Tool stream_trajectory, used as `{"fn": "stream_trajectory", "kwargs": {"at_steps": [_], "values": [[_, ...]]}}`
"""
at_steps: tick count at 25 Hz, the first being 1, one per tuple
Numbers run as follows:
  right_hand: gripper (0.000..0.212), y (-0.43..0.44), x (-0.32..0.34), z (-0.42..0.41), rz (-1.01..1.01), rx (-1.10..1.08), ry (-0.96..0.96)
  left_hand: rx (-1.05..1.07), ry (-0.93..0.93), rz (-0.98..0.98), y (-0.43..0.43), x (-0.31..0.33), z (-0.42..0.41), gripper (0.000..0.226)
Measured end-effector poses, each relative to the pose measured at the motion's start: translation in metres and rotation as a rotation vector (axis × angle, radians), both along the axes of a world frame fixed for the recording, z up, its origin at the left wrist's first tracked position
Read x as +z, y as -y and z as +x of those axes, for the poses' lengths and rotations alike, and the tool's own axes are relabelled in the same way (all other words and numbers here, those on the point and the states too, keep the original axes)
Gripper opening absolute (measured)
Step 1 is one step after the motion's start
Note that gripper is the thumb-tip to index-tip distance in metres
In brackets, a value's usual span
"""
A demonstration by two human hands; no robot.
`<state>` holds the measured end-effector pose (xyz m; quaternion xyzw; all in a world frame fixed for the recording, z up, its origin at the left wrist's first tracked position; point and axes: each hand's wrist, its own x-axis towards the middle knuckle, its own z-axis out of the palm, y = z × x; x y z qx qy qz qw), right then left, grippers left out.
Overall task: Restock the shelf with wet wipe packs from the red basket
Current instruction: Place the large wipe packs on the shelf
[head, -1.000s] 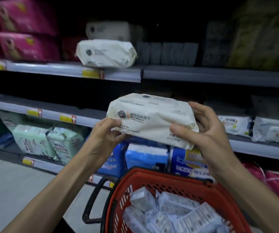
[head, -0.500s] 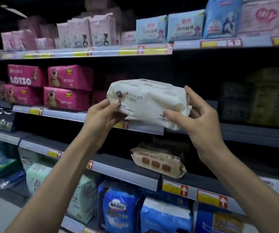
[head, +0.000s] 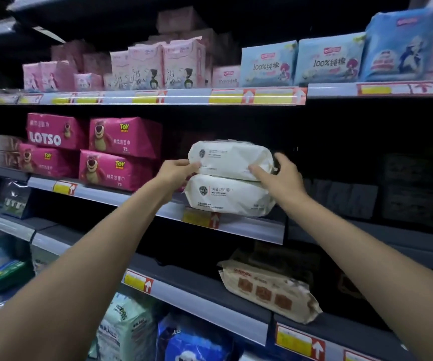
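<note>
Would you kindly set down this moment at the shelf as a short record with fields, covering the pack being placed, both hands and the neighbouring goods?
held item: upper wet wipe pack, white, lying flat
position: on top of the lower wet wipe pack, apparently touching it
left hand: pinches the upper pack's left end
right hand: fingers curled round its right end
support: shelf, lower pack at its front edge
left neighbour: pink Lotso packs, stacked two high
shelf below: beige pack
</note>
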<state>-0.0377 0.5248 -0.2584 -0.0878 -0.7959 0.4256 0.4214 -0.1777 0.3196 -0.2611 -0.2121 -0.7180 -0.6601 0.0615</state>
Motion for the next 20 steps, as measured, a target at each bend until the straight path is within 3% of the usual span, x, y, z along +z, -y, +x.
{"fn": "stream_trajectory", "kwargs": {"at_steps": [5,8,13,16,20], "values": [[0.047,0.012,-0.015,0.002,0.037,-0.058,-0.012,0.202,-0.036,-0.039,0.0,-0.002,-0.007,0.031],[0.054,0.016,-0.012,0.016,0.051,-0.078,0.058,0.107,-0.03,-0.108,0.006,-0.005,0.015,0.036],[0.057,0.015,-0.012,0.062,0.072,-0.013,0.211,-0.073,-0.152,-0.34,0.024,-0.007,0.063,0.098],[0.06,0.013,-0.013,0.093,0.166,0.012,0.322,-0.066,-0.253,-0.552,0.028,-0.001,0.101,0.094],[0.09,0.003,-0.017,0.14,0.293,0.048,0.467,-0.027,-0.356,-0.736,0.013,-0.005,0.159,0.1]]}}
